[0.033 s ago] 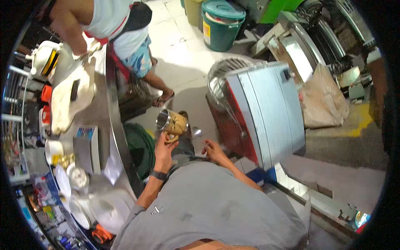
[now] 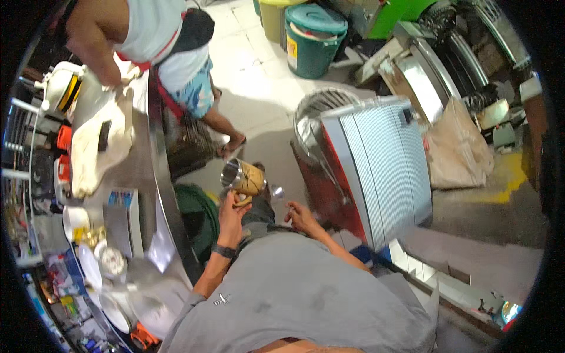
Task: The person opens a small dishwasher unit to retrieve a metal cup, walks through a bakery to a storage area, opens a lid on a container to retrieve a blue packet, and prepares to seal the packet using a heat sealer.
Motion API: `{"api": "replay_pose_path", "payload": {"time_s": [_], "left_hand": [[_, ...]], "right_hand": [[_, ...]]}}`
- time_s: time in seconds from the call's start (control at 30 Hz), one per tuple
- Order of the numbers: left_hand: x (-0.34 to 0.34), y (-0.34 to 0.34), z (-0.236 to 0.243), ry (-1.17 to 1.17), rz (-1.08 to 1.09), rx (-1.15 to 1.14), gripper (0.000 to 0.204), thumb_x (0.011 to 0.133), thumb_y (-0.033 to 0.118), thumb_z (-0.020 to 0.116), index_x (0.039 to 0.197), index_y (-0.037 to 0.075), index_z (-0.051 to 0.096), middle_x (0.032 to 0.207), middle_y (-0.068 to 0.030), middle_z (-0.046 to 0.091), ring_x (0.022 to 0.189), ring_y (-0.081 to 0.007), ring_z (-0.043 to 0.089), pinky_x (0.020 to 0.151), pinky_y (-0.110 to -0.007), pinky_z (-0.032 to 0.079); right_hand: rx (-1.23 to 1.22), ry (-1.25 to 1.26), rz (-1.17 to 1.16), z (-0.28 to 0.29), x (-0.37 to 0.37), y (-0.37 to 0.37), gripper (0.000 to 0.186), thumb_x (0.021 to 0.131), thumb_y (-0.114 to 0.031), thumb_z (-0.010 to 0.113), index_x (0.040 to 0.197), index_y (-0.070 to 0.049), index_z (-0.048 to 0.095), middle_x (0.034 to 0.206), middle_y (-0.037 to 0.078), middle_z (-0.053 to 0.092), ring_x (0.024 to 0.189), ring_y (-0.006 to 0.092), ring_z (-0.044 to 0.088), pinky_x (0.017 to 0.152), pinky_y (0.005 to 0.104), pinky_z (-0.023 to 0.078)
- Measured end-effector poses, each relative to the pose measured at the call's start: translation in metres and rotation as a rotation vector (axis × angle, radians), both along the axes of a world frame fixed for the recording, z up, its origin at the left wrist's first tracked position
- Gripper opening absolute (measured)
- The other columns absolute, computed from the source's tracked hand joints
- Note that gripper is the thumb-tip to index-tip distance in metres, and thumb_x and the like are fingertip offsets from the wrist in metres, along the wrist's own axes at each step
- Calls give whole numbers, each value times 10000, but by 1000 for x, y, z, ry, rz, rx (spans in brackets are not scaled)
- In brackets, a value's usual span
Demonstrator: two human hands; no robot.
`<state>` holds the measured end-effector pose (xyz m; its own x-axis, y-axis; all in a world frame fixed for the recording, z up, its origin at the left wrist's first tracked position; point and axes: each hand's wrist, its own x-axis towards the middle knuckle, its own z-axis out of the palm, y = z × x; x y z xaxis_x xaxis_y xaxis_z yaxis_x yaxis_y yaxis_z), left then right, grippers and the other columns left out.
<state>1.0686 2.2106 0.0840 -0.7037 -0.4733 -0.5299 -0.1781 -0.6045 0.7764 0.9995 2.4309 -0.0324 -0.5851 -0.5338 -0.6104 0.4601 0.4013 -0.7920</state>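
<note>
My left hand [image 2: 231, 222] is closed round the handle of a tan, wood-look mug [image 2: 253, 180]. The mug lies tilted on its side, its steel-lined mouth facing left, and a dark drawing marks its wall. To its right, my right hand [image 2: 302, 217] has curled fingers, with thumb and forefinger close together. Whether something thin is pinched there is too small to tell. A small shiny round thing [image 2: 278, 192] shows between the mug and my right hand; I cannot tell whether it joins either.
Along the left runs a steel counter [image 2: 152, 226] with a large sheet of dough [image 2: 97, 150] and a dial scale [image 2: 111, 260]. Another person [image 2: 159, 35] works at its far end. At right stand a grey ribbed box [image 2: 382, 165] and a wire basket [image 2: 306, 115]. Farther off is a green lidded bin [image 2: 316, 44].
The surroundings sit slightly lower in the picture. Both hands and the mug keep almost the same pose.
</note>
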Motion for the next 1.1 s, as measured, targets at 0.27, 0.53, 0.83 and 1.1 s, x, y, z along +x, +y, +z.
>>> {"api": "replay_pose_path", "payload": {"time_s": [0.27,0.53,0.83,1.1], "left_hand": [[-211,-144,9,78,-354,-365,441,1047,311,454,1332,-25,474,1084,-61,574,917,-157,586,867,-327,516],[-422,-204,36,156,-412,-65,355,1042,317,453,1133,-2,579,1051,-41,563,971,-150,583,936,-359,501],[-644,-319,80,247,-337,-538,353,1049,209,424,1153,-75,606,1347,-100,443,1168,-159,480,934,-300,454],[-756,-410,102,113,115,-403,340,1029,253,461,932,-29,625,1139,-153,598,1243,-253,465,960,-354,413]], "right_hand": [[68,-26,-40,-13,-225,-140,282,974,-178,460,1137,5,598,789,59,642,579,110,532,508,252,422],[-43,-73,-339,-37,-449,-216,249,958,-211,511,1105,-42,619,788,41,637,668,116,556,541,265,441],[-219,-224,173,-91,-748,-351,288,926,-182,607,1167,-42,536,823,41,626,656,126,574,537,291,473],[-136,358,355,61,-976,-629,261,984,-139,466,1176,-54,621,753,38,630,566,97,521,529,269,435]]}}
